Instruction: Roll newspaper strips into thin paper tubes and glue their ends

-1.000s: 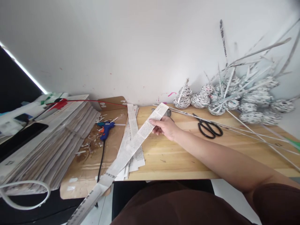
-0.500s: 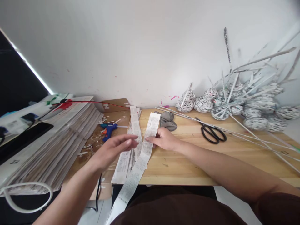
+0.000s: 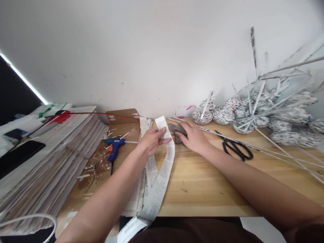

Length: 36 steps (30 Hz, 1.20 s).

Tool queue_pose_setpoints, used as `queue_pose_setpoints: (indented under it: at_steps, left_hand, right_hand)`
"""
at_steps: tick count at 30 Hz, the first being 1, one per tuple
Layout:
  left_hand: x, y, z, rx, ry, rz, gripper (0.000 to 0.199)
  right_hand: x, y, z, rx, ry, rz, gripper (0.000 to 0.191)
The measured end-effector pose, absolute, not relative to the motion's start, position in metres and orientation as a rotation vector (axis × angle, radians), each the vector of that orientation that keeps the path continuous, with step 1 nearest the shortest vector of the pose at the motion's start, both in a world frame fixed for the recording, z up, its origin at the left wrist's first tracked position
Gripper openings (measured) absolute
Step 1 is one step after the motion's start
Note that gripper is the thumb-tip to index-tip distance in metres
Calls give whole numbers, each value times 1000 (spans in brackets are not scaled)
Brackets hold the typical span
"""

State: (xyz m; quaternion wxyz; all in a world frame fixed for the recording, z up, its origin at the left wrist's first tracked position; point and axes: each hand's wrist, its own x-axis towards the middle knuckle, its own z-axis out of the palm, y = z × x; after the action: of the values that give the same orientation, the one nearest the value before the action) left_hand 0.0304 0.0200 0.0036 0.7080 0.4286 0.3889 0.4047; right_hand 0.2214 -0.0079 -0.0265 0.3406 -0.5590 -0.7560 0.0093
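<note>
A long printed paper strip (image 3: 165, 168) runs from the middle of the table down over its front edge, with its lower end bent near my lap. My left hand (image 3: 153, 140) pinches this strip near its upper end, thumb on top. Just to the right, my right hand (image 3: 193, 136) has its thumb and fingers around a crumpled grey cloth (image 3: 172, 128). Part of the cloth is hidden behind that hand. Under my left hand and forearm lie more paper strips (image 3: 145, 123), stacked lengthwise.
A blue glue gun (image 3: 115, 148) lies among paper scraps on the left. Beside it rises a tall stack of folded paper (image 3: 68, 152) bearing a black phone (image 3: 22, 155). Black-handled scissors (image 3: 238, 150), thin paper rods (image 3: 273, 150) and several woven paper shapes (image 3: 224, 115) are on the right.
My left hand has gone from hovering to pinching the strip's upper end. My right hand has let go of the strip and moved right onto the grey cloth. The view has shifted slightly.
</note>
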Motion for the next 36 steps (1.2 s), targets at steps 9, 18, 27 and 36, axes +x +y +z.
queue_pose_setpoints:
  at_steps: [9, 18, 27, 36]
  left_hand:
    - [46, 2, -29, 902, 837, 770, 19]
    - [45, 5, -31, 878, 842, 855, 24]
    - [45, 3, -30, 839, 840, 822, 32]
    - [45, 3, -30, 880, 767, 746, 34]
  right_hand:
    - [231, 12, -41, -1985, -2070, -22, 39]
    - [232, 11, -42, -1873, -2008, 2, 53]
    - [237, 16, -49, -1573, -1918, 77, 39]
    - [234, 14, -44, -1737, -1913, 138, 39]
